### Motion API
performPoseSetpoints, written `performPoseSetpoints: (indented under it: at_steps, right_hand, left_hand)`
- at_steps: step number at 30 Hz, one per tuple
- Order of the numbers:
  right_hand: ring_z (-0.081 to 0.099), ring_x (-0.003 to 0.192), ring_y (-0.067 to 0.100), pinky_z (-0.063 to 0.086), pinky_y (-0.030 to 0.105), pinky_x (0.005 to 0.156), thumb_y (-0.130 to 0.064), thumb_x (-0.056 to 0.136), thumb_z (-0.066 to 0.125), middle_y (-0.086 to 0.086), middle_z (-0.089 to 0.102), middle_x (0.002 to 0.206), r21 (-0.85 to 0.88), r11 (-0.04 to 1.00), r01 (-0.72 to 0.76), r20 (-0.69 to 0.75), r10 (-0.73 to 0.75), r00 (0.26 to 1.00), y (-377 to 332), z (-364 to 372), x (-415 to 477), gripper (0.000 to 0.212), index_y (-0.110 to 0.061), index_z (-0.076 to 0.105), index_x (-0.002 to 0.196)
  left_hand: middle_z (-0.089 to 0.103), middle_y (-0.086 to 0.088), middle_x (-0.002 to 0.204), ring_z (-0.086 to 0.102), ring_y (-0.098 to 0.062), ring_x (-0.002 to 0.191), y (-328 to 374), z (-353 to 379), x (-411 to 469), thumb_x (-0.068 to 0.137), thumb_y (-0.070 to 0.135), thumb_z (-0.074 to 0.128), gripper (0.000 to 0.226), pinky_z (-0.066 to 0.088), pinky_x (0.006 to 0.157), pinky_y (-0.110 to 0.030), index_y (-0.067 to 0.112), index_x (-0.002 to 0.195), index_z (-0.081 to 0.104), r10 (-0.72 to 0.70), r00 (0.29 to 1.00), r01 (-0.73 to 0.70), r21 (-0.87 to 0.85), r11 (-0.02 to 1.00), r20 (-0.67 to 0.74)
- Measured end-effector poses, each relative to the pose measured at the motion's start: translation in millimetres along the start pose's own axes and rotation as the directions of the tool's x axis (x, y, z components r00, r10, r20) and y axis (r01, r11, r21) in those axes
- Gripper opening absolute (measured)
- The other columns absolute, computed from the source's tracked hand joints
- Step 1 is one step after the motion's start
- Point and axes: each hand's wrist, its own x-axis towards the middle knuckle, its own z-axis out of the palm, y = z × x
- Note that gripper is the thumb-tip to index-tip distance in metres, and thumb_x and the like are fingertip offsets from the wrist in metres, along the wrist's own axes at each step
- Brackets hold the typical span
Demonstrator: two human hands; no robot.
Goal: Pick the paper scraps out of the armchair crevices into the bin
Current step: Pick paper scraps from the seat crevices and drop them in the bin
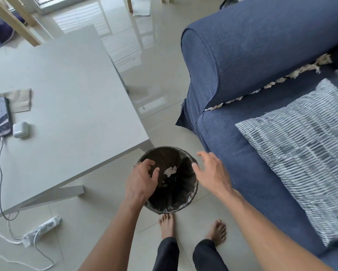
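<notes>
While we hover, hands: left hand (140, 180), right hand (211, 173) spread empty over round black-lined bin (164, 148).
Crevice: torn paper scraps (272, 81), blue fabric armchair (242, 45).

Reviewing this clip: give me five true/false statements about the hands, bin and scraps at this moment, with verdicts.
1. The left hand and right hand are both at the bin mouth. True.
2. The bin is empty. False: a white scrap lies inside.
3. Scraps line the crevice between armrest and seat. True.
4. The right hand grips a scrap. False: it is open and holds nothing.
5. The pillow lies on the floor. False: it lies on the seat.
</notes>
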Motion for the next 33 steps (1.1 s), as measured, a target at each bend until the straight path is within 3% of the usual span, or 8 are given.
performPoseSetpoints:
  at_steps: [4, 7, 11, 19, 27, 33]
  right_hand:
    - [0.058, 0.113, 0.026, 0.050, 0.039, 0.084, -0.032, 0.099, 0.057, 0.005, 0.059, 0.123, -0.007, 0.995, 0.095, -0.252, -0.094, 0.963, 7.3, -74.2, 18.6, 0.038, -0.017, 0.056, 0.133]
    - [0.055, 0.115, 0.026, 0.049, 0.038, 0.086, -0.031, 0.098, 0.057, 0.005, 0.060, 0.124, -0.004, 0.999, 0.049, -0.441, -0.046, 0.896, 30.0, -131.3, 33.9, 0.040, -0.015, 0.056, 0.134]
    - [0.052, 0.118, 0.030, 0.045, 0.041, 0.098, -0.031, 0.097, 0.058, 0.009, 0.059, 0.128, -0.056, 0.998, -0.032, -0.575, -0.006, 0.818, 78.9, -192.7, 49.9, 0.044, -0.010, 0.057, 0.136]
    - [0.037, 0.142, 0.033, 0.030, 0.047, 0.117, -0.046, 0.099, 0.049, 0.016, 0.042, 0.151, -0.109, 0.970, -0.217, -0.573, 0.117, 0.811, 197.9, -264.9, 78.8, 0.065, -0.010, 0.037, 0.151]
    - [0.045, 0.133, 0.036, 0.034, 0.046, 0.107, -0.049, 0.101, 0.046, 0.015, 0.047, 0.146, 0.109, 0.927, -0.360, -0.555, 0.357, 0.751, 315.6, -307.1, 90.0, 0.063, -0.010, 0.039, 0.150]
    - [0.045, 0.134, 0.039, 0.037, 0.047, 0.108, -0.044, 0.102, 0.047, 0.019, 0.048, 0.145, 0.375, 0.782, -0.498, -0.450, 0.623, 0.639, 382.1, -312.1, 105.5, 0.058, -0.006, 0.043, 0.146]
  left_hand:
    - [0.068, 0.003, 0.115, 0.069, -0.014, 0.090, 56.4, -12.3, 23.6, 0.097, 0.043, 0.052, 0.034, 0.055, 0.079, -0.034, 0.025, 0.124, 0.061, 0.168, 0.986, -0.168, -0.014, 0.986, -0.016]
    - [0.065, 0.002, 0.118, 0.068, -0.019, 0.096, 119.1, -16.6, 42.2, 0.100, 0.042, 0.048, 0.033, 0.056, 0.080, -0.042, 0.026, 0.127, 0.057, 0.341, 0.939, -0.338, 0.066, 0.939, -0.041]
    - [0.063, 0.003, 0.121, 0.065, -0.022, 0.104, 209.2, -8.2, 62.1, 0.101, 0.040, 0.045, 0.033, 0.052, 0.079, -0.037, 0.027, 0.130, 0.055, 0.518, 0.853, -0.511, 0.095, 0.854, -0.063]
    - [0.065, 0.003, 0.123, 0.063, -0.021, 0.109, 388.4, 57.2, 85.0, 0.101, 0.042, 0.045, 0.038, 0.051, 0.081, -0.037, 0.024, 0.133, 0.056, 0.682, 0.729, -0.680, 0.060, 0.731, -0.049]
    - [0.067, -0.002, 0.117, 0.064, -0.024, 0.104, 513.2, 132.3, 96.1, 0.100, 0.039, 0.049, 0.034, 0.053, 0.084, -0.039, 0.021, 0.125, 0.061, 0.740, 0.671, -0.741, 0.002, 0.672, 0.042]
    - [0.070, 0.003, 0.113, 0.065, -0.023, 0.103, 582.3, 183.8, 96.3, 0.095, 0.035, 0.053, 0.029, 0.049, 0.082, -0.034, 0.022, 0.118, 0.066, 0.744, 0.656, -0.752, 0.020, 0.659, 0.131]
